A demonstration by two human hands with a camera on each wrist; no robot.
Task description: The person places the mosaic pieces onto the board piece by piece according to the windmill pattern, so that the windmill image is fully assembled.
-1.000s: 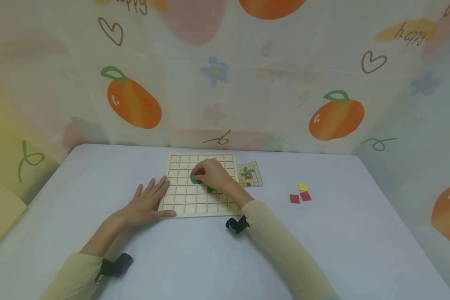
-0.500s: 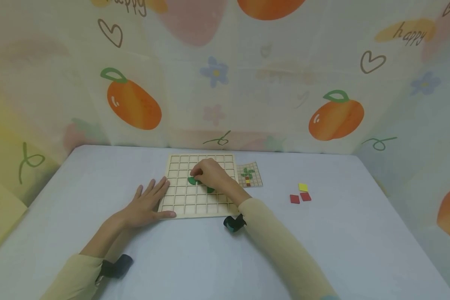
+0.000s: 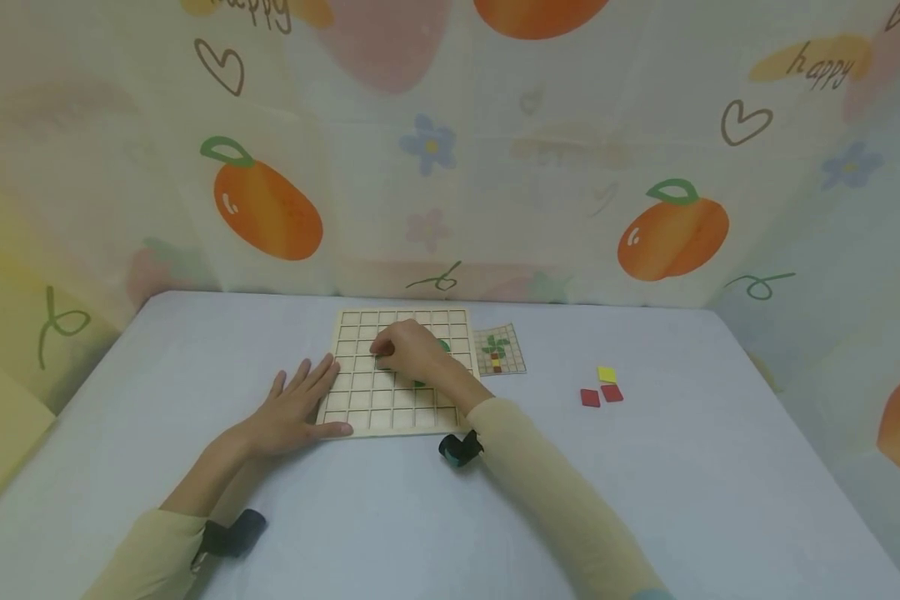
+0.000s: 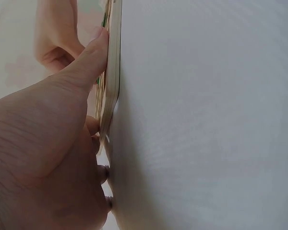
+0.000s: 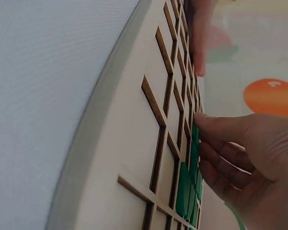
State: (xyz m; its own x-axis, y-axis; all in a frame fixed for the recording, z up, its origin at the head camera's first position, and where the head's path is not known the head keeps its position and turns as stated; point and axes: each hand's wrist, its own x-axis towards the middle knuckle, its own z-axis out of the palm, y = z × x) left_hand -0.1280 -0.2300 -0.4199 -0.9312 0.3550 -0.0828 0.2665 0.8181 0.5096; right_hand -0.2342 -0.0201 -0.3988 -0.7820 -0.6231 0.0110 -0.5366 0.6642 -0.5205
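A pale wooden grid board (image 3: 362, 400) lies on the white table. My left hand (image 3: 288, 412) rests at its left edge with fingers spread, the thumb on the near left corner. Over the middle of the board is my right hand (image 3: 412, 350), thumb and fingers curled at a green leaf-shaped piece (image 5: 195, 143). In the right wrist view the thumb tip meets that piece's far end and the fingers lie against its side. Another green piece (image 5: 183, 189) sits in the grid nearer the camera. In the head view a green piece (image 3: 444, 345) shows behind the right hand.
Touching the board's right side is a small pattern card (image 3: 499, 348) with a green, yellow and red design. Further right lie a yellow square (image 3: 606, 374) and two red squares (image 3: 590, 397). A fruit-print cloth (image 3: 480, 208) hangs behind the table.
My right hand has shifted slightly left over the board. The green piece at its fingertips is now hidden in the head view, while one behind the hand shows. The left hand stays put.
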